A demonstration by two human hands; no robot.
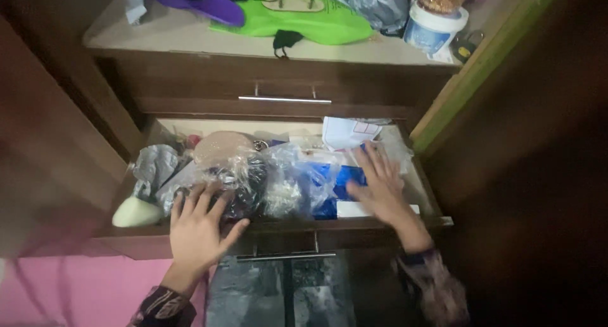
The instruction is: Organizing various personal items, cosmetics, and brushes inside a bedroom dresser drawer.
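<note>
Both hands lie flat in the open wooden drawer (437,203), fingers spread, gripping nothing. The left hand (197,229) presses a crumpled clear plastic bag (244,178), whose long axis runs sideways along the drawer front. The right hand (380,187) rests on a shiny blue packet (335,181) that stretches leftward from its palm. A white paper (347,132) with red lines stands just beyond its fingertips. A white tub (432,29) sits on the top shelf, well beyond.

My left hand (199,229) lies flat, palm down, fingers spread forward and thumb angled right. My right hand (380,187) is also open, fingers fanned, blurred. Patterned dark sleeves cover both wrists.
</note>
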